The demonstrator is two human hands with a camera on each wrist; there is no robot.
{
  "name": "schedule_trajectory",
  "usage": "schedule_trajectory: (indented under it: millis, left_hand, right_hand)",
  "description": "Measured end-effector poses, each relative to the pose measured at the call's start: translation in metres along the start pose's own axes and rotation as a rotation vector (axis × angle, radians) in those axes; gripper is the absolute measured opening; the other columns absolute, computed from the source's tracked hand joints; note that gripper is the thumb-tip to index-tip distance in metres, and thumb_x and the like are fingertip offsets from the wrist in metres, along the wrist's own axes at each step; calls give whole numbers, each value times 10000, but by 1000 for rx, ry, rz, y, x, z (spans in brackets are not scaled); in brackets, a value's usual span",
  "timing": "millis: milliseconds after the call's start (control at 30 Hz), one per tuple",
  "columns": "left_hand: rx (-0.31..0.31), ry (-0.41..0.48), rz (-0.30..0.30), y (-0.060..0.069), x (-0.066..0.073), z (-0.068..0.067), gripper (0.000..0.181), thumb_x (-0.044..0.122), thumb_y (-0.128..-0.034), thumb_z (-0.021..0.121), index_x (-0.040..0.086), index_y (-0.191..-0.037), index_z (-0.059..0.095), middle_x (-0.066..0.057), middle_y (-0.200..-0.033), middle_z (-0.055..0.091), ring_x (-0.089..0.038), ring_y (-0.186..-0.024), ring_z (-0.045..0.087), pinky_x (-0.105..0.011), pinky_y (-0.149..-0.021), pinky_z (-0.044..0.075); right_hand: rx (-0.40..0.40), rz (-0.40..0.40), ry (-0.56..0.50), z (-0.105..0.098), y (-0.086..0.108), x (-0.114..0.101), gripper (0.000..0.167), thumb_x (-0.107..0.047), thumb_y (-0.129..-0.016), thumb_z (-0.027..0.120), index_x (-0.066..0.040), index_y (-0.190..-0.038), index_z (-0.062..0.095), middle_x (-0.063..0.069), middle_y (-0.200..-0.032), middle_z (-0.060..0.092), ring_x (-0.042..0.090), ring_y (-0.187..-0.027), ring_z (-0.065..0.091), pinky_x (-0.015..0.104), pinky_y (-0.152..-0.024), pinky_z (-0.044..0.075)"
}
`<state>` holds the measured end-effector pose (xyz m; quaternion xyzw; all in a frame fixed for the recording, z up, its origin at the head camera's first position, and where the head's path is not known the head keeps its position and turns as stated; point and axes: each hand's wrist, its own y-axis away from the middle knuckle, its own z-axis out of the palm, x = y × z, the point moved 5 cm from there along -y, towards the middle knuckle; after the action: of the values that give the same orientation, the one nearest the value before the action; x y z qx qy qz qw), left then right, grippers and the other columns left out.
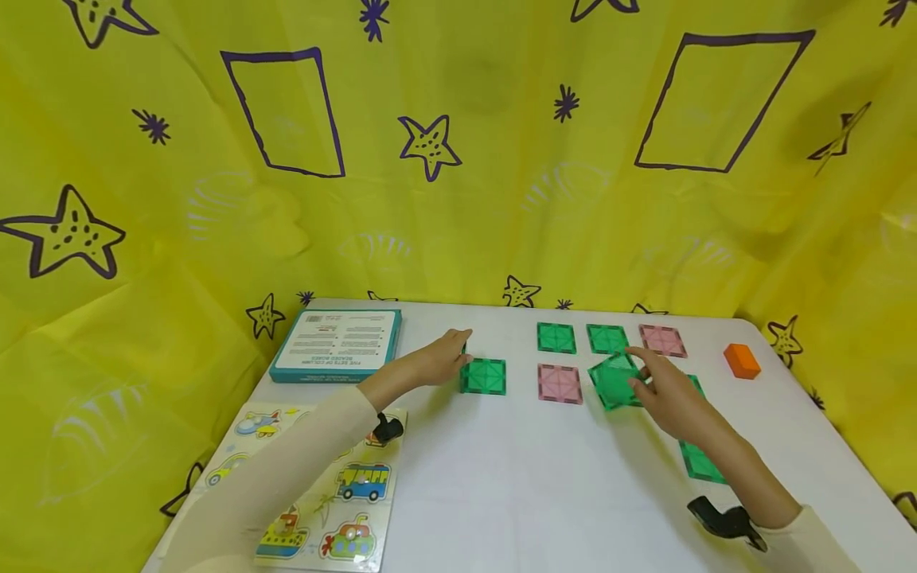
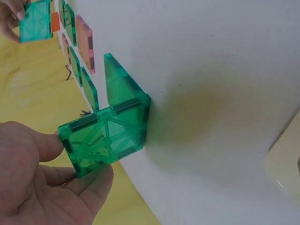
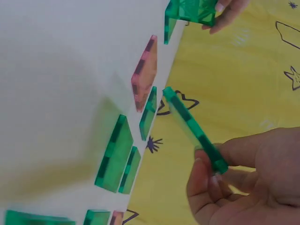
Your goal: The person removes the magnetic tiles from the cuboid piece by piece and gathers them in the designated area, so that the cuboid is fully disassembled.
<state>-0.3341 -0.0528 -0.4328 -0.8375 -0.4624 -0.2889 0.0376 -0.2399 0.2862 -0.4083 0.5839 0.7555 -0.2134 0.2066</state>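
My left hand [image 1: 440, 362] pinches a green translucent square tile [image 2: 89, 140] by one side, thumb on one face and fingers on the other. That tile stands on edge at the left side of a green tile [image 1: 485, 376] lying on the table; in the left wrist view their edges appear to meet. Between thumb and fingers, my right hand [image 1: 666, 390] holds another green tile [image 1: 614, 380], raised and tilted above the table. A pink tile [image 1: 559, 383] lies just left of it, and a green tile [image 1: 607, 338] lies behind it.
At the back lie another green tile [image 1: 556, 337] and a pink tile [image 1: 662, 341]. Green tiles [image 1: 702, 461] lie partly under my right forearm. An orange block [image 1: 742, 361] sits far right. At left are a teal-edged box [image 1: 337, 342] and a vehicle puzzle board [image 1: 365, 525].
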Motion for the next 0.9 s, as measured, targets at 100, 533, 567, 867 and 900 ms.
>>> schedule_trajectory:
  millis: [100, 533, 567, 867, 900]
  left_hand:
    - [2, -3, 2, 0, 0, 0, 615, 194, -1166, 397, -82, -1652, 142, -297, -1690, 222, -390, -1591, 248, -485, -1290, 255]
    - [10, -8, 13, 2, 1, -2, 604, 180, -1163, 402, -86, -1648, 159, -305, -1680, 243, -396, -1584, 264, -489, -1289, 257]
    - [11, -10, 15, 2, 1, -2, 602, 179, -1163, 404, -85, -1648, 164, -306, -1678, 248, -397, -1582, 269, -489, -1289, 259]
    - [13, 38, 7, 3, 1, -3, 589, 177, -1160, 415, -103, -1628, 192, -299, -1694, 239, -396, -1600, 225, -493, -1302, 221]
    - [16, 40, 7, 3, 1, -3, 587, 177, -1159, 415, -106, -1625, 197, -302, -1690, 246, -397, -1598, 229, -494, -1302, 223]
  right_hand:
    - [-12, 62, 3, 0, 18, 9, 555, -61, -1074, 574, 112, -1548, 341, 247, -1099, 615, 258, -854, 624, 344, -656, 547]
    - [-87, 218, -29, 22, 61, 32, 613, -149, -1074, 593, 116, -1540, 297, 111, -958, 636, 194, -742, 556, 319, -639, 458]
    - [-83, 216, -18, 24, 62, 33, 607, -151, -1070, 602, 123, -1523, 307, 94, -921, 630, 191, -725, 545, 312, -633, 450]
    - [-105, 226, 29, 28, 64, 41, 572, -164, -1058, 614, 145, -1456, 342, 36, -805, 579, 179, -692, 512, 290, -602, 417]
    - [-116, 232, 28, 29, 63, 42, 576, -168, -1059, 613, 146, -1455, 339, 37, -809, 576, 180, -695, 510, 290, -603, 416]
